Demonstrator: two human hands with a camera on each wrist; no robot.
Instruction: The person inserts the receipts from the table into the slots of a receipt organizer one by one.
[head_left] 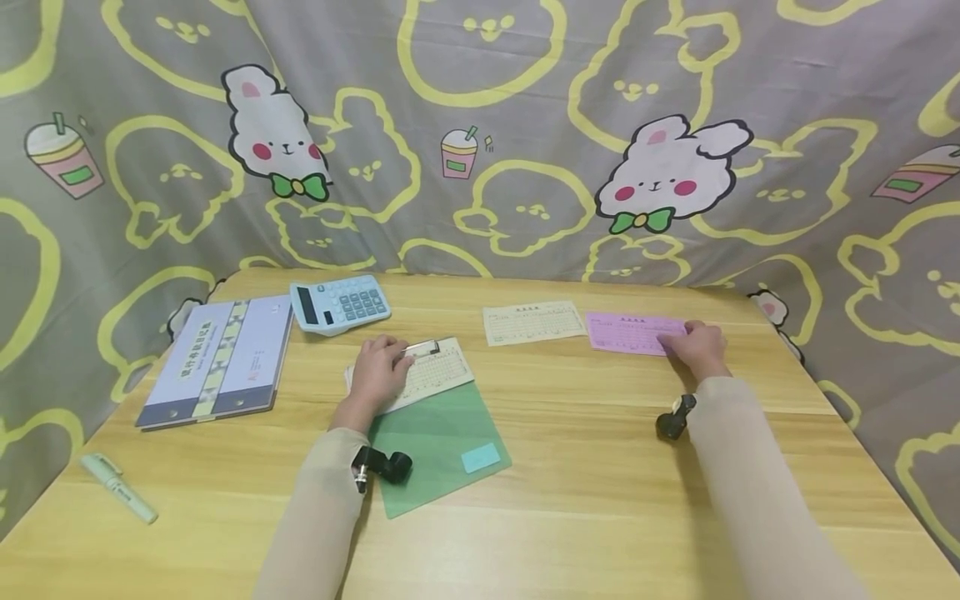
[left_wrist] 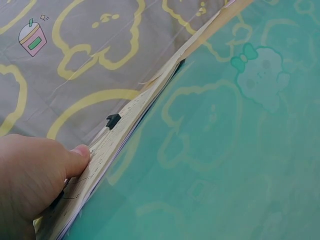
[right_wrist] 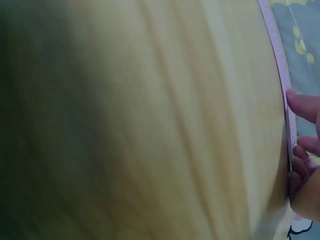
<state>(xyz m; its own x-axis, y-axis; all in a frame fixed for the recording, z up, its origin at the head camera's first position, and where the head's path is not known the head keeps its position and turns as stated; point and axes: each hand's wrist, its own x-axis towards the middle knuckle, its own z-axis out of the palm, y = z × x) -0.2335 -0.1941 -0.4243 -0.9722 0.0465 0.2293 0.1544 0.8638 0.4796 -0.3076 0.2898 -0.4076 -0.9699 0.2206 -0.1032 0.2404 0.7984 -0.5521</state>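
Note:
A green clipboard (head_left: 435, 458) lies in front of me, with paper forms (head_left: 438, 371) under its metal clip (head_left: 422, 348) and a small blue label (head_left: 480, 457) on its lower corner. My left hand (head_left: 378, 371) grips the clip, its thumb (left_wrist: 77, 159) resting on the forms in the left wrist view; its other fingers are mostly hidden there. To the right, a pink slip (head_left: 626, 332) lies beside a cream slip (head_left: 532, 323). My right hand (head_left: 697, 348) holds the pink slip at its right end, thumb on top; in the right wrist view the slip shows edge-on, the fingers curled beside it.
A light-blue calculator (head_left: 341, 304) stands at the back left, next to a blue-grey ledger book (head_left: 217, 358). A pale green highlighter (head_left: 120, 487) lies at the left front. A patterned curtain (head_left: 525, 125) hangs behind the wooden table (head_left: 585, 500).

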